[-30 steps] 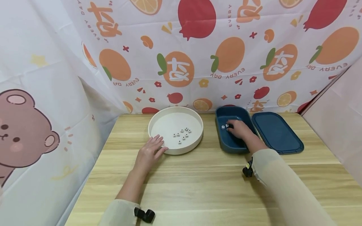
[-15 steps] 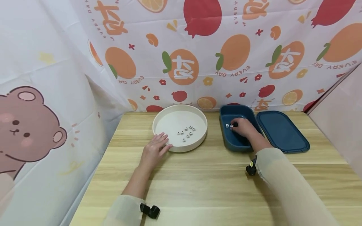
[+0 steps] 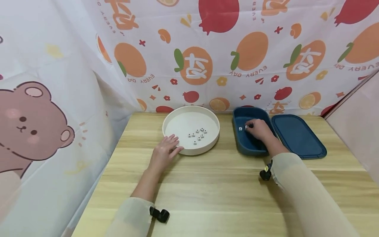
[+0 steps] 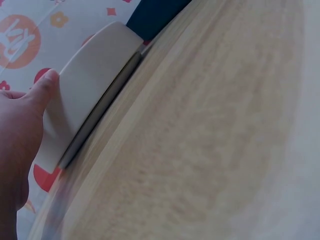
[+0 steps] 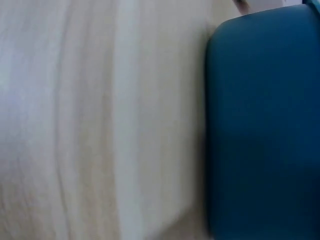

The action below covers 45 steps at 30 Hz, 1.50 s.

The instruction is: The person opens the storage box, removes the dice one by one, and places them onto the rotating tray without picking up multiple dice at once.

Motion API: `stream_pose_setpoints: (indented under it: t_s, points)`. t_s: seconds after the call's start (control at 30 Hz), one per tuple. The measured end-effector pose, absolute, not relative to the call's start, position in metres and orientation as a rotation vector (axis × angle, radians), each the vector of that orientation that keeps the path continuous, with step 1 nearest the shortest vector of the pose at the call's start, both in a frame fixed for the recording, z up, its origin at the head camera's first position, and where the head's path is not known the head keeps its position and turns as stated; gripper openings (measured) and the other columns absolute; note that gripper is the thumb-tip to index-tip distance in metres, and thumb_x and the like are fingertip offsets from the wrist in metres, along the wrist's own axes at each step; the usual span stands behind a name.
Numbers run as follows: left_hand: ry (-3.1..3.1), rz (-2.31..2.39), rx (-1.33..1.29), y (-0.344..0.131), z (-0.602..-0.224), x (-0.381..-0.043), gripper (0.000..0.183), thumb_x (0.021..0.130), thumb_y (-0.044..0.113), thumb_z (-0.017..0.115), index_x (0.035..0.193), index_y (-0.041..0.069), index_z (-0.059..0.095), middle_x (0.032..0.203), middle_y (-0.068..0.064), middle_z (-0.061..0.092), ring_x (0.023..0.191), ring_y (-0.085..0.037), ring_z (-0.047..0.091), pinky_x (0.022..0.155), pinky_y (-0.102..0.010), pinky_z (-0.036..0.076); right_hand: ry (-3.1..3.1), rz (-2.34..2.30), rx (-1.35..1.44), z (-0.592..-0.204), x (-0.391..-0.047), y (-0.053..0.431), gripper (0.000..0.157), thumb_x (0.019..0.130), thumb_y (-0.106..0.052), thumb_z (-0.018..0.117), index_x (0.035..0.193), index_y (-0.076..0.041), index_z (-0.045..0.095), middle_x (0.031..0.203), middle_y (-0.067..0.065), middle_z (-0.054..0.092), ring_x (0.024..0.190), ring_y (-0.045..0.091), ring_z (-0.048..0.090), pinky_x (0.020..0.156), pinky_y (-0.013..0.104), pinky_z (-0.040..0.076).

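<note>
A round white tray (image 3: 190,152) stands on the table at centre, with several small white dice (image 3: 202,129) lying inside it. My left hand (image 3: 164,152) rests at its near left rim, fingers extended over the edge; in the left wrist view the thumb (image 4: 47,85) lies by the outer wall. To the right is a dark blue box (image 3: 251,152), into which my right hand (image 3: 260,130) reaches. Between its thumb and fingertips it pinches one die (image 3: 246,127). A second die (image 3: 240,129) lies in the box just left of it. In the right wrist view the box wall hides the fingers.
A dark blue lid (image 3: 299,136) lies flat on the wooden table (image 3: 207,194), right of the box. Behind them hangs a fruit-print cloth (image 3: 165,65), close to the table's back edge. A bear-print cloth (image 3: 35,128) hangs on the left.
The head view has shifted, so everything sits further right and slightly higher in it. My right fingertips have drawn one die slightly away from the other. My left hand stays at the tray's rim.
</note>
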<state>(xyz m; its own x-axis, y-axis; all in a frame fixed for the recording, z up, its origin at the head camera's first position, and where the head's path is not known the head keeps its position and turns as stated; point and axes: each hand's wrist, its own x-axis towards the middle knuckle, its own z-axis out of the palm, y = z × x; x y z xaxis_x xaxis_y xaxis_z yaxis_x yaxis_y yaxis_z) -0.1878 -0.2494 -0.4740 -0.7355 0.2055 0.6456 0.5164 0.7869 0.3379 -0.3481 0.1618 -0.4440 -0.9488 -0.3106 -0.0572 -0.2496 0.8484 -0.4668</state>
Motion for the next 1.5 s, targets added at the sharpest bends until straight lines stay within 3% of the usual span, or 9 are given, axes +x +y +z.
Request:
stream_pose_setpoints:
  t_s: [0.23,0.5,0.67,0.9,1.5]
  points:
    - [-2.39,-0.689,-0.521,-0.247,-0.477,-0.187,0.035,0.082,0.025,0.08,0.105,0.0,0.075,0.117,-0.013,0.071,0.12,-0.028,0.063,0.112,-0.048,0.044,3.038,-0.86,-0.492,-0.424,-0.347,0.148,0.033,0.096,-0.021,0.063,0.123,-0.004,0.068,0.131,0.02,0.063,0.123,0.036,0.057,0.105,0.057,0.047]
    - [-2.371,-0.696,-0.519,-0.249,-0.474,-0.184,0.034,0.081,0.024,0.081,0.103,-0.001,0.075,0.116,-0.013,0.071,0.12,-0.029,0.063,0.11,-0.05,0.045,3.009,-1.057,-0.726,-0.392,-0.338,0.055,0.024,0.091,-0.02,0.069,0.112,-0.01,0.074,0.123,0.012,0.069,0.121,0.03,0.06,0.105,0.048,0.049]
    - [-2.354,-0.689,-0.537,-0.247,-0.474,-0.185,0.034,0.08,0.024,0.081,0.102,-0.001,0.075,0.115,-0.014,0.072,0.119,-0.029,0.064,0.108,-0.052,0.047,2.799,-0.947,-0.746,-0.402,-0.339,-0.005,0.03,0.094,-0.023,0.067,0.121,-0.011,0.07,0.128,0.006,0.067,0.128,0.025,0.055,0.11,0.043,0.047]
    - [-2.355,-0.654,-0.538,-0.248,-0.475,-0.185,0.034,0.081,0.025,0.08,0.103,-0.001,0.076,0.115,-0.013,0.072,0.118,-0.029,0.064,0.107,-0.051,0.048,2.775,-0.767,-0.875,-0.421,-0.329,-0.061,0.03,0.091,-0.024,0.066,0.118,-0.013,0.073,0.132,0.004,0.065,0.136,0.021,0.049,0.119,0.037,0.036]
    - [-2.342,-0.625,-0.547,-0.249,-0.475,-0.185,0.034,0.078,0.023,0.083,0.102,-0.001,0.076,0.113,-0.013,0.073,0.117,-0.029,0.065,0.106,-0.051,0.048,2.835,-0.613,-0.776,-0.444,-0.318,-0.095,0.018,0.089,-0.024,0.069,0.104,-0.016,0.076,0.136,0.009,0.061,0.13,0.025,0.054,0.104,0.041,0.05]
